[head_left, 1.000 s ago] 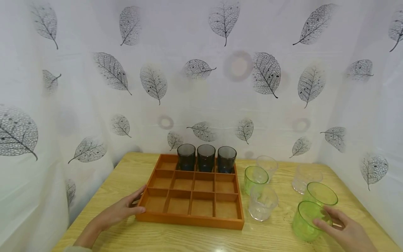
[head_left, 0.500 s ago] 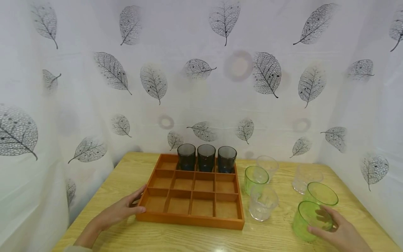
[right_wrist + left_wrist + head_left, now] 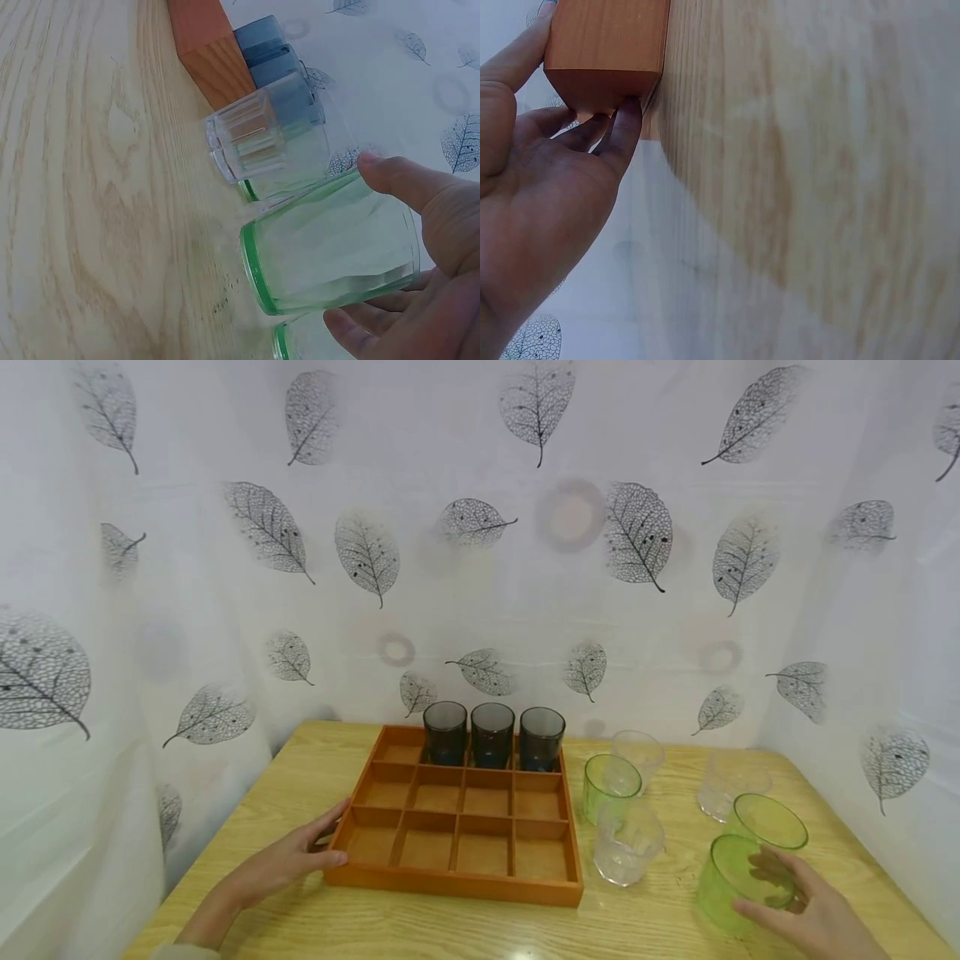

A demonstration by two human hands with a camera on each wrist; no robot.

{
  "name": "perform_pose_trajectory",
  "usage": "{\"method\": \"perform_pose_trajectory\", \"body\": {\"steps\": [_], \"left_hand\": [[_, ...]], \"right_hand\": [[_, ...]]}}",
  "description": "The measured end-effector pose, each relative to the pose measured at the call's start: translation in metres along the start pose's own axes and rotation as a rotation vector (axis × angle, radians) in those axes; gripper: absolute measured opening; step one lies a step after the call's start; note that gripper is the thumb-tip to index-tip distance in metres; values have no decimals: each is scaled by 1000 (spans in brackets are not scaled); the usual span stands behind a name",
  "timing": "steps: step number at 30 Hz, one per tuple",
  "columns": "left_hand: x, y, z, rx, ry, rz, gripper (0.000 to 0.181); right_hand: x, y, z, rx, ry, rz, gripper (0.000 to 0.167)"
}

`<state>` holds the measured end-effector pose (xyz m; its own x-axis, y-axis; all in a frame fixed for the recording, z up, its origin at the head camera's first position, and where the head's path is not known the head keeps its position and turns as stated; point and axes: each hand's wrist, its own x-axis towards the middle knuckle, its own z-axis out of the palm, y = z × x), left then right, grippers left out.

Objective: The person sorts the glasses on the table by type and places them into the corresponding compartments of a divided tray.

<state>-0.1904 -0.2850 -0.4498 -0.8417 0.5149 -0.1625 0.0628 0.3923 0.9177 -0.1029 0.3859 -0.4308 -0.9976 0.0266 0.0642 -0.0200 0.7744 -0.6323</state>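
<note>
In the head view my left hand [image 3: 281,864] holds the near left corner of an orange-brown wooden tray [image 3: 450,882] divided into compartments. The left wrist view shows its thumb and fingers about the tray's corner [image 3: 607,45]. At the right, my right hand [image 3: 810,906] grips the nearest green glass [image 3: 723,893] between thumb and fingers. In the right wrist view this green glass [image 3: 330,247] has its thick base towards the table; whether it touches the wood I cannot tell. Just behind it stands another green glass [image 3: 768,822], partly covered.
Three dark glasses [image 3: 492,735] stand in the tray's back row. Right of the tray are a green glass [image 3: 600,789] and clear glasses [image 3: 626,847], with another clear glass [image 3: 723,789] farther right. A leaf-print curtain [image 3: 480,593] hangs behind the table [image 3: 300,927].
My right hand has shifted its fingers and thumb on the near green glass, which now appears very slightly higher. The left hand and tray have stayed put.
</note>
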Motion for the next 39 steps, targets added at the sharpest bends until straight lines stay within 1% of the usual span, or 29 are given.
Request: {"method": "perform_pose_trajectory", "body": {"steps": [4, 9, 12, 15, 20, 25, 28, 31, 35, 37, 39], "left_hand": [[0, 0, -1, -4, -2, -8, 81], [0, 0, -1, 1, -1, -12, 82], [0, 0, -1, 2, -4, -11, 82], [0, 0, 0, 1, -4, -8, 82], [-1, 0, 0, 3, 0, 0, 82], [-1, 1, 1, 11, 4, 5, 81], [-1, 2, 1, 10, 2, 4, 81], [0, 2, 1, 0, -5, -4, 81], [1, 1, 0, -12, -16, -8, 81], [1, 0, 0, -12, -15, -8, 81], [1, 0, 0, -5, -9, -5, 81]], "right_hand": [[-2, -8, 0, -2, 31, -36, 83], [-3, -16, 4, 42, 65, -132, 78], [-4, -23, 7, 70, 57, -159, 76], [-3, -31, 8, 84, 49, -173, 75], [-2, -46, 10, 77, 48, -190, 76], [-1, -62, 11, 74, 20, -166, 77], [-1, -70, 13, 68, 25, -173, 77], [-1, -77, 15, 55, 42, -199, 77], [-2, -85, 13, 20, 58, -222, 78], [-2, -89, 12, 22, 44, -233, 78], [-1, -95, 12, 44, 13, -237, 77]]}}
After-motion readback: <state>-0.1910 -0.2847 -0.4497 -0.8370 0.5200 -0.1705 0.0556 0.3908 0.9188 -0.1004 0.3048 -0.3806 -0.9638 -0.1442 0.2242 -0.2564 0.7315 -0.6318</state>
